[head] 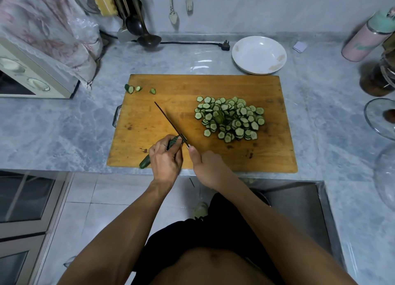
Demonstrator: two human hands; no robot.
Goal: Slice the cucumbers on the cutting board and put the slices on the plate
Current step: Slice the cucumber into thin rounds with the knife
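The left hand (165,158) curled over a cucumber (149,159) at the near left of the board (203,85), fingertips pinning it down. The right hand (203,165) gripped the knife (168,122), its blade set against the cucumber's cut end. A heap of slices (230,117) lay on the board's right; three end pieces (139,89) sat at its far left. The white plate (259,54) stood on the surface (64,135) behind the board.

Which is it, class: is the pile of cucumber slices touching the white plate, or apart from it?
Apart. The head view shows the pile of cucumber slices lying on the cutting board, with bare board and countertop between it and the white plate.
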